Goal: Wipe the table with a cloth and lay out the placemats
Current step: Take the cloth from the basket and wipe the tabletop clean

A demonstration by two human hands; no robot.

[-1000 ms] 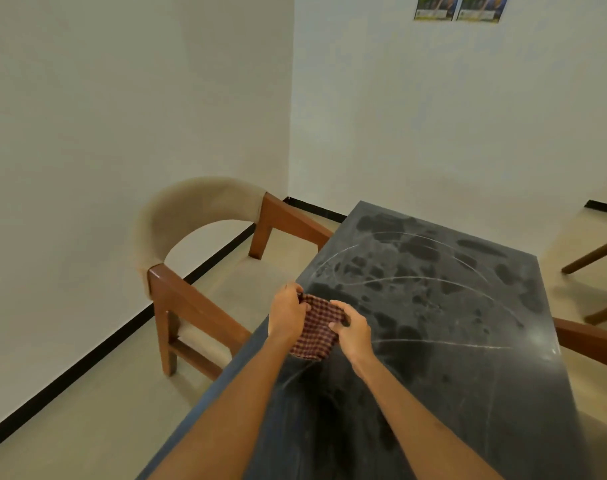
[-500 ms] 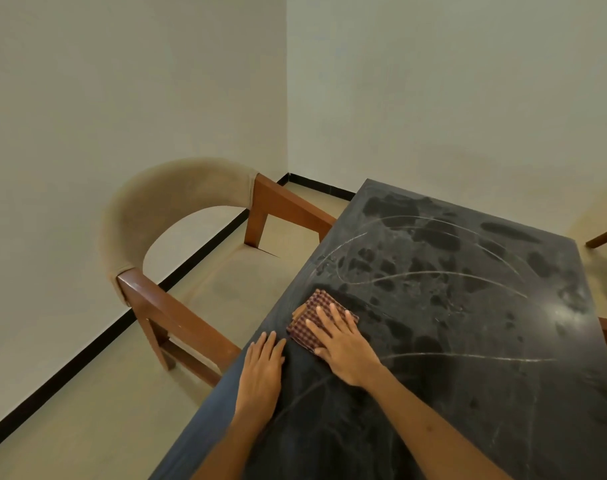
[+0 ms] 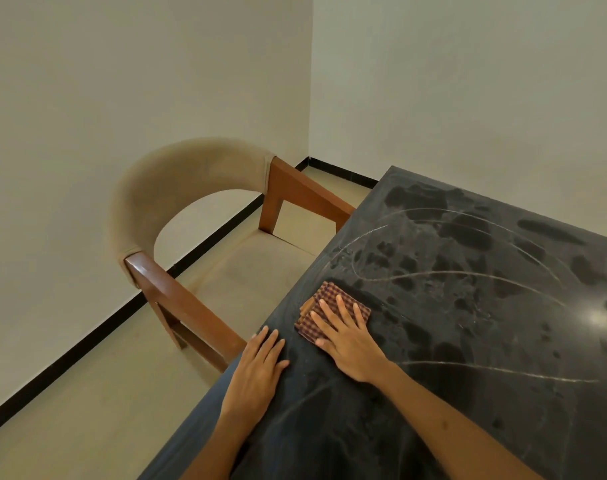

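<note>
A folded checked cloth (image 3: 333,297), dark red and tan, lies flat on the dark marble table (image 3: 485,341) near its left edge. My right hand (image 3: 349,337) presses down on the cloth with fingers spread, covering its near half. My left hand (image 3: 257,372) rests flat on the tabletop at the left edge, just beside the cloth and not touching it, holding nothing. The table surface shows dull smears and pale curved streaks. No placemats are in view.
A wooden armchair (image 3: 191,188) with a curved beige backrest stands close against the table's left side, its arms reaching the table edge. White walls meet in a corner behind it. Beige floor runs along the left.
Both hands held the cloth bunched above the table a second ago. The cloth now lies folded flat under my right hand, and my left hand has let go and settled on the tabletop.
</note>
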